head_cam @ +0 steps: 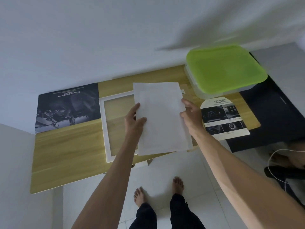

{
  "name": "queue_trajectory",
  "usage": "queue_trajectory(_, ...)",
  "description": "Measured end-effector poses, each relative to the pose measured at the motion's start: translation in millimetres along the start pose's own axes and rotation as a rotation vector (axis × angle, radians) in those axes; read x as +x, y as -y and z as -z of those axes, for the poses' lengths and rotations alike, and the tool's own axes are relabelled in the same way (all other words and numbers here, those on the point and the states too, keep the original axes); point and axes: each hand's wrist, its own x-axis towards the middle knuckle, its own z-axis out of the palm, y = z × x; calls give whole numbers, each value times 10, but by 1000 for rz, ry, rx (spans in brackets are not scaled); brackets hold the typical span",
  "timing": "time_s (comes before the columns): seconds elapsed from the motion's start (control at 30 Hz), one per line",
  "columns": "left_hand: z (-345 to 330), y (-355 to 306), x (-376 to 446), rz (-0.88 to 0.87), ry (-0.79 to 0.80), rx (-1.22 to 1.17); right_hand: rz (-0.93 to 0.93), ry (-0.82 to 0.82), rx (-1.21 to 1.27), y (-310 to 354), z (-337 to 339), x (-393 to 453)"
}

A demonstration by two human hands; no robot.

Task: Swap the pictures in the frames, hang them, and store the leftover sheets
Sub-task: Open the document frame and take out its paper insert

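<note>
I hold a white sheet flat above the wooden table, blank side up. My left hand pinches its left edge with the thumb on top. My right hand grips its right edge. Beneath the sheet's left part lies a white picture frame, empty, with the table showing through it. A dark car-interior picture lies flat at the table's back left. A second printed sheet with car photos and a rounded top lies to the right of my right hand.
A clear plastic box with a green lid stands at the table's back right, against the white wall. A dark surface adjoins the table on the right. A white cable trails there. My bare feet stand on white floor tiles below.
</note>
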Motion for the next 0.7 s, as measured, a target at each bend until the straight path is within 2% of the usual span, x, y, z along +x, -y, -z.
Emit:
queue_trajectory(0.2,-226,-60,-25,101,250,-98,-56,27,169,71,552,63)
queue_trajectory(0.33,-374,-185,8,143,418,7,-76,-41,271,168,911,169)
queue_trajectory(0.43,-506,-329,55,169,556,83,-41,-40,227,245,1254,248)
queue_trajectory(0.57,-728,-522,84,239,699,121,29,151,65,457,1684,310)
queue_trajectory(0.7,-956,-548,131,253,776,186,43,359,-227,576,1855,444)
